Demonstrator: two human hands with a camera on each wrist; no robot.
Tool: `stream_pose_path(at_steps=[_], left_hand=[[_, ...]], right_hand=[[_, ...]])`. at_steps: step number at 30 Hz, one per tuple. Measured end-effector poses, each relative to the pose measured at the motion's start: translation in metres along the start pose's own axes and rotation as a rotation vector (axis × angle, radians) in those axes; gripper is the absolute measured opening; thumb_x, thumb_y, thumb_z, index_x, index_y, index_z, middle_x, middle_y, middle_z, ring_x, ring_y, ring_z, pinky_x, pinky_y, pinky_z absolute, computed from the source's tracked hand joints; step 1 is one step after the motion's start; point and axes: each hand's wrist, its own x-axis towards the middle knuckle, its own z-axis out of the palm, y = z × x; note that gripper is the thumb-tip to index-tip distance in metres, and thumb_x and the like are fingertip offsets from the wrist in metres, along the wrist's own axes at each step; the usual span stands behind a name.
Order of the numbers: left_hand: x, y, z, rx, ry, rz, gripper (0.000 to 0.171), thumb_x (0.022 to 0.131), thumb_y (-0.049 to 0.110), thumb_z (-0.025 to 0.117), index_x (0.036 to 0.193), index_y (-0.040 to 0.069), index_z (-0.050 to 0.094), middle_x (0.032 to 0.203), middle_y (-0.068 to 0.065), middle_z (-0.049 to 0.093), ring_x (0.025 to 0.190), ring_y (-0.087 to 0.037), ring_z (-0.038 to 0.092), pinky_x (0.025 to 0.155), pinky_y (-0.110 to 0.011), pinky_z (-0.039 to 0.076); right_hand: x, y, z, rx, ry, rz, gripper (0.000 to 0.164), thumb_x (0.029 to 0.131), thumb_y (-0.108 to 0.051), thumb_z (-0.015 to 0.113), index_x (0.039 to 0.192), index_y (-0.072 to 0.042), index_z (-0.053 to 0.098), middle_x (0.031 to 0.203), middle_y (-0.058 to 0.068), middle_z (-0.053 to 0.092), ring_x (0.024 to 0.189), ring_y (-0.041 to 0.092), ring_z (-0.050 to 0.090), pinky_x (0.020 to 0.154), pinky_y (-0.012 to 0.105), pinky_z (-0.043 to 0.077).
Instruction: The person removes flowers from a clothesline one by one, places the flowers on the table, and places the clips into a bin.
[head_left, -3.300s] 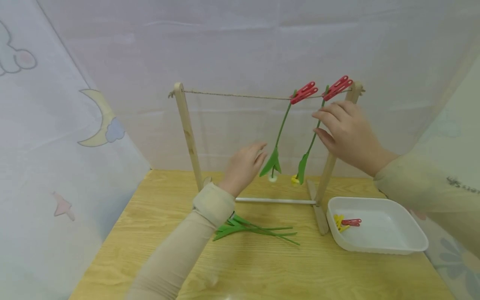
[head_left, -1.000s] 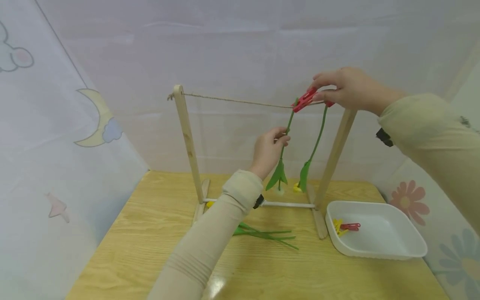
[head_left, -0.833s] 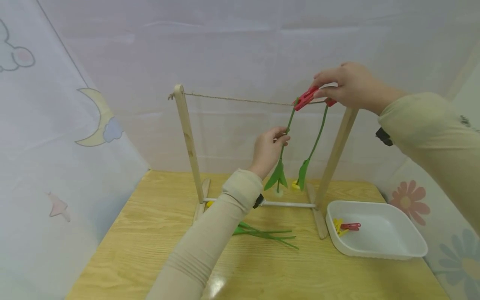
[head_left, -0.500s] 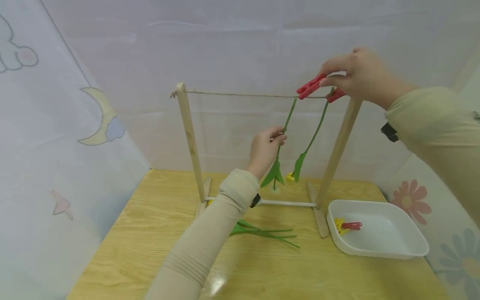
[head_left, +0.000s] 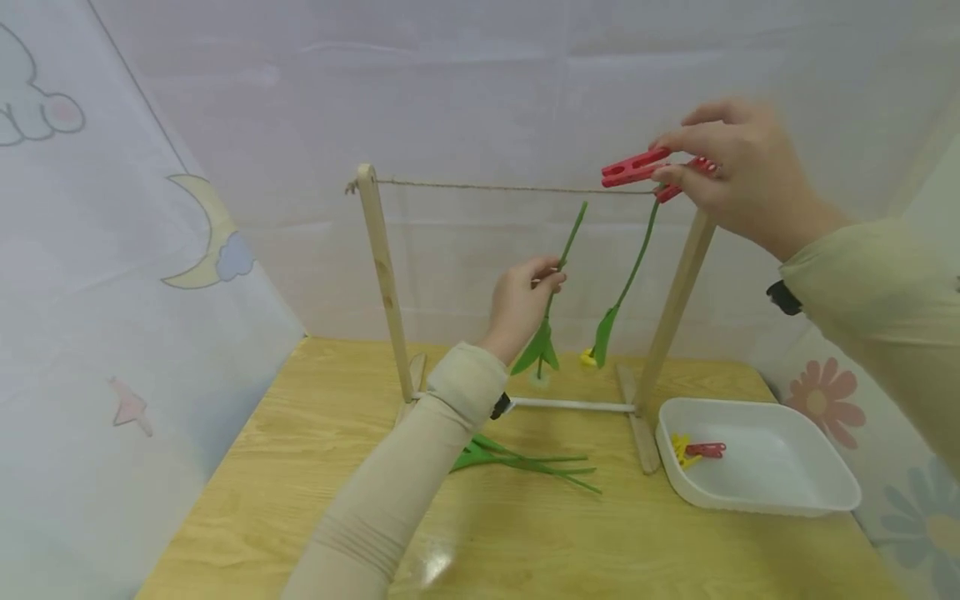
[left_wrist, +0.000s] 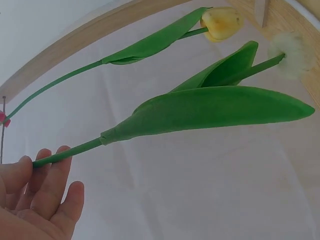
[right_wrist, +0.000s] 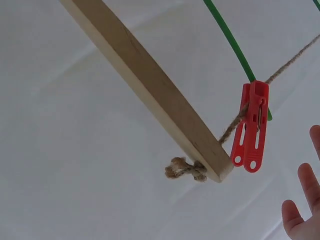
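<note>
My left hand (head_left: 521,304) pinches the green stem of a white artificial tulip (left_wrist: 215,110), its bloom pointing down and its stem end just below the twine (head_left: 487,187). At the upper right, my right hand (head_left: 757,175) pinches a red clothespin (head_left: 630,168) between thumb and forefinger, held off the twine. Behind those fingers, a second red clothespin (right_wrist: 257,115) grips the twine near the right post. From it a yellow tulip (left_wrist: 222,24) hangs upside down. In the right wrist view only a few right fingertips show, and the held clothespin is outside the picture.
A wooden frame (head_left: 384,279) carries the twine between two posts. Several tulips with green stems (head_left: 525,461) lie on the table (head_left: 510,542), partly behind my left forearm. At right stands a white tray (head_left: 795,492) with yellow clothespins (head_left: 682,450) and red (head_left: 707,450).
Both tulips hung clipped at first. My left hand took the white tulip's stem, and my right hand pulled its clothespin off the twine. The tulip has since moved slightly down and left.
</note>
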Motion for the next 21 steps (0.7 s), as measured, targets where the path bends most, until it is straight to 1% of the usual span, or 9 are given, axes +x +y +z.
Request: stream_pose_path(at_steps=[5,10,12,14,15,16,18,19,21], left_hand=[[-0.003,-0.002,-0.005,0.011,-0.018,0.023,0.025,0.095,0.007,0.062,0.118,-0.001,0.067,0.104,-0.012,0.071,0.090,-0.021,0.068,0.074,-0.018,0.053],[-0.007,-0.004,-0.010,0.007,-0.027,0.017,0.026,0.095,0.006,0.062,0.120,-0.001,0.066,0.106,-0.012,0.070,0.090,-0.021,0.068,0.075,-0.019,0.053],[-0.009,-0.006,-0.012,0.013,-0.034,0.024,0.026,0.095,0.006,0.062,0.119,-0.001,0.066,0.106,-0.013,0.070,0.089,-0.020,0.067,0.076,-0.019,0.053],[-0.011,-0.007,-0.014,0.013,-0.042,0.035,0.026,0.095,0.005,0.062,0.119,-0.002,0.066,0.106,-0.014,0.070,0.090,-0.022,0.067,0.077,-0.019,0.054],[-0.012,-0.008,-0.015,0.011,-0.048,0.036,0.026,0.095,0.005,0.062,0.119,-0.002,0.066,0.107,-0.014,0.070,0.091,-0.022,0.067,0.078,-0.019,0.054],[-0.013,-0.008,-0.016,0.009,-0.053,0.037,0.026,0.095,0.005,0.062,0.120,-0.002,0.066,0.108,-0.014,0.070,0.092,-0.023,0.068,0.079,-0.019,0.054],[-0.015,-0.010,-0.019,0.003,-0.060,0.030,0.026,0.095,0.006,0.061,0.120,-0.002,0.065,0.109,-0.015,0.069,0.094,-0.025,0.068,0.080,-0.020,0.054],[-0.015,-0.010,-0.020,0.000,-0.063,0.024,0.026,0.095,0.006,0.061,0.120,-0.002,0.065,0.109,-0.015,0.069,0.095,-0.025,0.068,0.081,-0.020,0.053],[-0.017,-0.011,-0.022,-0.002,-0.066,0.013,0.026,0.096,0.006,0.060,0.120,-0.002,0.065,0.110,-0.015,0.069,0.096,-0.024,0.068,0.082,-0.021,0.053]], right_hand=[[-0.007,0.000,0.005,-0.019,0.037,-0.067,0.026,0.080,0.001,0.076,0.102,0.011,0.067,0.082,0.028,0.064,0.091,0.045,0.046,0.082,0.058,0.035],[-0.016,0.001,0.009,-0.032,0.053,-0.112,0.030,0.081,-0.009,0.074,0.099,0.014,0.064,0.084,0.029,0.065,0.077,0.043,0.042,0.069,0.052,0.032],[-0.021,0.001,0.010,-0.020,0.060,-0.096,0.033,0.083,-0.015,0.072,0.098,0.014,0.064,0.084,0.029,0.065,0.075,0.041,0.040,0.066,0.048,0.030],[-0.027,0.001,0.012,0.002,0.067,-0.066,0.044,0.091,-0.030,0.066,0.099,0.013,0.065,0.086,0.029,0.065,0.075,0.039,0.038,0.066,0.045,0.028],[-0.029,0.000,0.012,0.014,0.070,-0.045,0.046,0.092,-0.032,0.066,0.099,0.014,0.065,0.088,0.029,0.065,0.076,0.038,0.038,0.065,0.042,0.027],[-0.032,0.000,0.012,0.025,0.073,-0.022,0.055,0.094,-0.041,0.062,0.100,0.014,0.065,0.089,0.029,0.066,0.077,0.037,0.037,0.066,0.040,0.027],[-0.036,-0.001,0.013,0.047,0.076,0.033,0.060,0.093,-0.046,0.062,0.103,0.013,0.066,0.090,0.029,0.066,0.079,0.035,0.036,0.066,0.037,0.026],[-0.038,-0.002,0.013,0.054,0.077,0.053,0.068,0.092,-0.054,0.059,0.104,0.013,0.066,0.091,0.029,0.066,0.080,0.034,0.036,0.067,0.035,0.025],[-0.041,-0.004,0.013,0.057,0.079,0.085,0.071,0.091,-0.056,0.059,0.105,0.012,0.066,0.090,0.028,0.066,0.080,0.032,0.035,0.067,0.033,0.024]])
